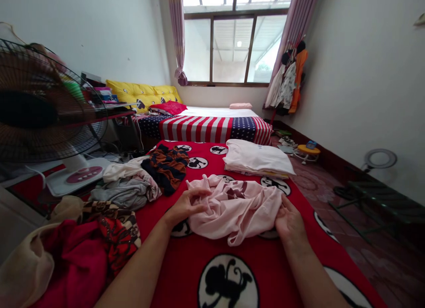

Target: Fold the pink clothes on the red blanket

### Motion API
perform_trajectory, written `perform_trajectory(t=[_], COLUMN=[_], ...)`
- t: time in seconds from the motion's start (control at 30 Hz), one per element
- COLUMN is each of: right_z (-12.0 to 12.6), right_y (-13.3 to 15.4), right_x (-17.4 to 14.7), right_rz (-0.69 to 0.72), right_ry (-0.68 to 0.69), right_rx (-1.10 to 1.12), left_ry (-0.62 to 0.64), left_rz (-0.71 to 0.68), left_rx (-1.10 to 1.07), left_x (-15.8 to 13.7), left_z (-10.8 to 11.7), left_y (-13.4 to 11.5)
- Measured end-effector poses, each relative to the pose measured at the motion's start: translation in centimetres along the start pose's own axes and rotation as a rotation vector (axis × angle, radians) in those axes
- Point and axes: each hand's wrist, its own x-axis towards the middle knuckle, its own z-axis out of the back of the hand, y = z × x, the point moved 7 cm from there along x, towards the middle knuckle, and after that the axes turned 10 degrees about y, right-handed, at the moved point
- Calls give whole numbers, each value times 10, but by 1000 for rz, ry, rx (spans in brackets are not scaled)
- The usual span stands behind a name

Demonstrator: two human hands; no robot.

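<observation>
A crumpled pale pink shirt [232, 210] with a dark reddish print lies in front of me on a red cloth [179, 268] patterned with black monkey figures in white circles. My left hand [189, 206] has the shirt's left end between thumb and fingers. At the opposite end, my right hand [290, 217] pinches the fabric, its fingertips partly hidden by the folds. Just beyond the shirt sits a stack of folded clothes with a white garment [257, 157] on top.
Loose clothes lie to the left: an orange-and-navy striped garment [169, 164], a grey one [116, 190] and a magenta one [73, 259]. A fan [40, 109] stands beyond them. Behind is a bed with a striped cover [199, 128]. A dark green stool [388, 199] is at right.
</observation>
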Motion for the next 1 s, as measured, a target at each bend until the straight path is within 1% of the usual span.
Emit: perform_trajectory(t=[0.07, 0.13, 0.2, 0.3, 0.37, 0.4, 0.47, 0.53, 0.6, 0.63, 0.67, 0.7, 0.73, 0.8, 0.83, 0.87, 0.9, 0.93, 1.0], right_z=[-9, -19, -28, -36, -35, -33, -26, -21, -21, -22, -23, -24, -24, -24, -22, -20, -17, -14, -7], right_y=[4, 7, 10, 9, 8, 7, 9, 13, 19, 23, 27, 31, 34, 34, 32, 29, 26, 24, 23], right_x=[-5, -11, -15, -20, -19, -19, -16, -13, -13, -13, -14, -14, -15, -15, -15, -14, -13, -12, -9], right_rz=[11, 20, 41, 73, 92, 96, 84, 45, 3, -3, 0, 9, 23, 38, 38, 35, 31, 28, 29], right_ry=[39, 81, 120, 182, 190, 173, 124, 104, 122, 128, 127, 119, 102, 65, 48, 31, 13, -5, -38], right_rx=[-92, -154, -215, -332, -453, -516, -606, -575, -424, -338, -268, -225, -207, -220, -238, -260, -287, -320, -418], left_ry=[230, 380, 448, 456, 404, 353, 202, 0, -169, -209, -208, -151, -39, 245, 363, 440, 472, 467, 419], left_rz=[29, 87, 147, 162, 108, 72, 14, 16, 48, 61, 73, 91, 121, 201, 229, 238, 230, 210, 162], left_rx=[109, 271, 431, 585, 603, 582, 468, 220, -126, -279, -381, -417, -396, -249, -152, -65, 12, 84, 220], left_x=[-2, -6, -9, -7, -3, 0, 6, 7, 2, -2, -5, -7, -9, -12, -14, -15, -14, -13, -9], left_z=[-16, -30, -41, -55, -60, -59, -48, -26, -3, 5, 9, 9, 4, -16, -26, -35, -42, -47, -54], left_y=[-10, -12, -10, -6, -7, -9, -13, -15, -14, -14, -16, -19, -22, -24, -24, -23, -22, -22, -23])
